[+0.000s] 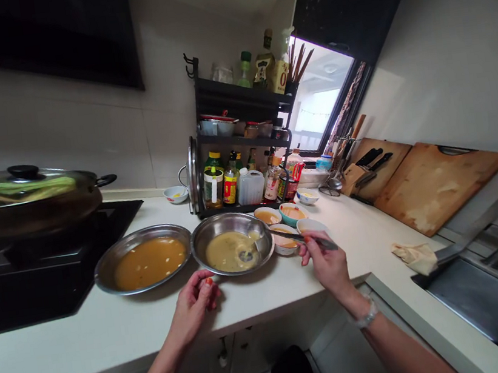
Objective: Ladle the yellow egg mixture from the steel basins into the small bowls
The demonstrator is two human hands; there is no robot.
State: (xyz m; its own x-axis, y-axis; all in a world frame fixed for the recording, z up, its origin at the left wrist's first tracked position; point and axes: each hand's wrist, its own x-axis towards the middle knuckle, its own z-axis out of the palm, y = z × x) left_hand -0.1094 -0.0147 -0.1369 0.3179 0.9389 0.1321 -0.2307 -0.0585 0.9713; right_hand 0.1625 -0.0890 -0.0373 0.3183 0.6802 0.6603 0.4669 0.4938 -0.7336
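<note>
Ladle [286, 235] runs leftward from right hand [327, 263], fingers clamped on its handle; long axis crosses the rim, head in pan [200, 242]. Left hand [195, 302] at near-left rim, fingers curled; can't tell if gripping.

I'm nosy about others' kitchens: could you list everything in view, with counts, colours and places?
Metal basins: two, silver, side by side on the white counter, holding liquid
Utensil: one, metallic, in the right basin
Small bowls: at least six, mostly pale, four beside the right basin
Lidded pan: one, brownish, on the black hob
Rack: one, black, left of the window, bearing uncounted bottles
Cutting boards: two, brown, leaning on the right wall
Knife block: one, wooden, before the left board
Cloth: one, cream, near the sink
Bracelet: one, pale, on the right wrist
Left hand: one, orange thumbnail, by the right basin's rim
Right hand: one, bare, around the utensil's handle
</note>
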